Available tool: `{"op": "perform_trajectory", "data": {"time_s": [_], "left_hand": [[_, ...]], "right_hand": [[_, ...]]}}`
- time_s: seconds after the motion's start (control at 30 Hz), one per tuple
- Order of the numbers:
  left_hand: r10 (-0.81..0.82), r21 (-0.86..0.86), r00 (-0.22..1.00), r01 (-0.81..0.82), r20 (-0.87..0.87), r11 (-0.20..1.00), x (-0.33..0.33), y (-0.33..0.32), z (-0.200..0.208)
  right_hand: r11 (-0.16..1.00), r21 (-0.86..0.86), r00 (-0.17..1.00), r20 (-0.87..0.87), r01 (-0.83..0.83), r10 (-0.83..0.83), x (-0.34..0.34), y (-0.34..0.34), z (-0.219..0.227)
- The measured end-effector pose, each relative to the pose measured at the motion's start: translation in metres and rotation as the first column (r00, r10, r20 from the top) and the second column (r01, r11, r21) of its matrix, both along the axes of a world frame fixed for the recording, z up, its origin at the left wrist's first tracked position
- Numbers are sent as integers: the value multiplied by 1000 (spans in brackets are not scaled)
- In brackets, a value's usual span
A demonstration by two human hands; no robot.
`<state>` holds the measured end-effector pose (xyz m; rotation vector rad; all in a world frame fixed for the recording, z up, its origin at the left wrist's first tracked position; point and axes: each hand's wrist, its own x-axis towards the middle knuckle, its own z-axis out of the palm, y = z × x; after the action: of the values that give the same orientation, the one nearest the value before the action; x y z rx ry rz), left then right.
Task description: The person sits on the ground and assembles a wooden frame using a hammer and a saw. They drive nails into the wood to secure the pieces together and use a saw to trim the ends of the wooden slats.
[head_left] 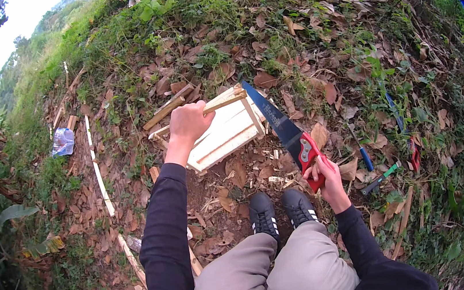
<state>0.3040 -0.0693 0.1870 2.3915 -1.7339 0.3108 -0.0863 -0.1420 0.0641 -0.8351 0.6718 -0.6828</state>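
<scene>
My right hand (327, 179) is closed round the red handle of a handsaw (282, 125). Its dark blade points forward and to the left, the tip beside the right end of a thin wooden strip (224, 100). That strip lies across the top of a small pale frame of wooden slats (231, 145) on the ground in front of my shoes. My left hand (188, 124) grips the strip and covers part of it. Whether the blade's teeth touch the wood, I cannot tell.
To the right lie a blue-handled tool (366, 158), a green and black tool (381, 178) and another red-handled saw (414, 154). Wood offcuts (164, 113) rest behind the frame. At left are a clear plastic bag (62, 142) and long pale strips (97, 167) on leaf-covered ground.
</scene>
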Motion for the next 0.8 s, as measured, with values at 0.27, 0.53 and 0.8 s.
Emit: {"op": "perform_trajectory", "data": {"time_s": [0.27, 0.53, 0.8], "left_hand": [[-10, -141, 999, 16, 42, 990, 16, 62, -40], [64, -149, 995, -53, 70, 987, -16, 36, -38], [65, -204, 998, -59, 26, 977, -15, 44, -42]], "right_hand": [[848, -520, 946, -315, -101, -81, 13, 35, 46], [555, -816, 923, -323, -160, -209, 56, 48, -18], [597, -781, 905, -371, -183, -208, 58, 37, -26]]}}
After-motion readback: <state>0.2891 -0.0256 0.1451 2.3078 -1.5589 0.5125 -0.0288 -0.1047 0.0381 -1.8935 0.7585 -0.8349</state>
